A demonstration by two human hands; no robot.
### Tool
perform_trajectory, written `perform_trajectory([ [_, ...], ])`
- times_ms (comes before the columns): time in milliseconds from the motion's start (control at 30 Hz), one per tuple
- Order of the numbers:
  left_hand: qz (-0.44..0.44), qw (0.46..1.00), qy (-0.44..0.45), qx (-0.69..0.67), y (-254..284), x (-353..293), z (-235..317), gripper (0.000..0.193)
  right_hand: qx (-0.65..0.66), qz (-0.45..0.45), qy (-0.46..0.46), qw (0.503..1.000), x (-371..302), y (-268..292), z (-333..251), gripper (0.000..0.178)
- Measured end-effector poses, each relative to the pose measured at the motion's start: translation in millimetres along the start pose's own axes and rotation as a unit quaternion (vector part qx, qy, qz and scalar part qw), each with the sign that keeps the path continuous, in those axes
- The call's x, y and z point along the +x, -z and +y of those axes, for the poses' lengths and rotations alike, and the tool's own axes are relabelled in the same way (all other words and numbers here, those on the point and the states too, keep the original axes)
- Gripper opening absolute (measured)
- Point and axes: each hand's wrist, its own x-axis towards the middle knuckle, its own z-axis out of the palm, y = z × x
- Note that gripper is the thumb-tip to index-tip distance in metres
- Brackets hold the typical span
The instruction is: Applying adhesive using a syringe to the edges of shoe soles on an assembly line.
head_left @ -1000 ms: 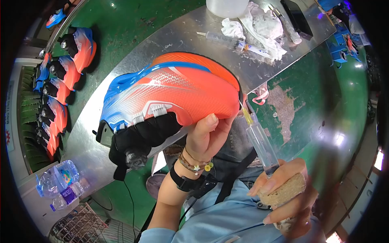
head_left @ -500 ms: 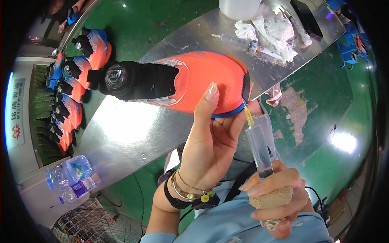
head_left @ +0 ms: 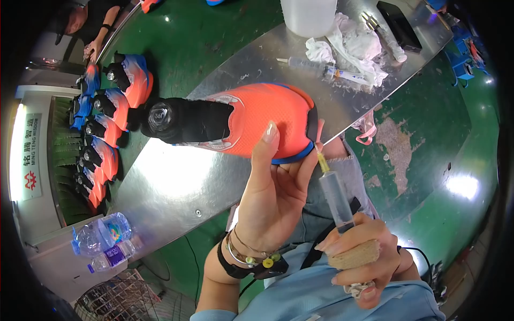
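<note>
My left hand [head_left: 276,184] is closed around the toe of an orange running shoe [head_left: 262,117], thumb on top and fingers beneath. The shoe has a blue sole edge and a black last or insert filling its opening, pointing left. My right hand [head_left: 369,257] grips a clear syringe [head_left: 336,195] with a yellow needle hub [head_left: 323,162]. The needle tip is at the sole edge by the toe, close to my left fingertips; whether it touches cannot be made out. Also in my right hand are a beige block [head_left: 356,255] and a crumpled white scrap [head_left: 357,289].
The metal table [head_left: 176,187] bears a white container [head_left: 309,18], crumpled white tissue [head_left: 358,45], another syringe [head_left: 308,65], a brush [head_left: 385,37] and plastic bottles [head_left: 110,232]. Similar shoes [head_left: 107,128] line the left side, where another person [head_left: 88,27] leans in. A wire fan guard [head_left: 115,302] stands lower left.
The shoe, both hands and the syringe sit slightly lower and farther left in view. The surroundings have shifted too, and the other person shows more at upper left. Both grips stay the same.
</note>
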Motion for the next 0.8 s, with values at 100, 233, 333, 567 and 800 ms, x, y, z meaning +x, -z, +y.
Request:
perform_trajectory([
  [100, 0.017, 0.998, -0.009, 0.052, 9.7, 10.4, 9.3, 0.039, 0.002, 0.086, 0.006, 0.996, -5.2, 2.7, 0.8, 0.033],
  [233, -0.029, 0.994, 0.056, 0.088, 41.6, 43.6, 76.5, 0.04, -0.044, 0.153, 0.002, 0.987, -6.2, 20.2, 8.2, 0.04],
  [333, 0.046, 0.939, -0.211, 0.268, 61.3, 77.9, 156.6, 0.035, -0.009, 0.23, -0.011, 0.973, 0.0, 24.2, 13.2, 0.027],
  [567, 0.103, 0.906, -0.364, 0.192, 95.4, 130.2, 209.0, 0.042, -0.077, 0.247, -0.029, 0.966, 24.2, 51.2, 23.2, 0.049],
  [800, -0.042, 0.943, -0.029, 0.328, -9.3, 228.5, 164.4, 0.041, -0.123, 0.318, -0.063, 0.938, 39.8, 94.5, 70.8, 0.041],
])
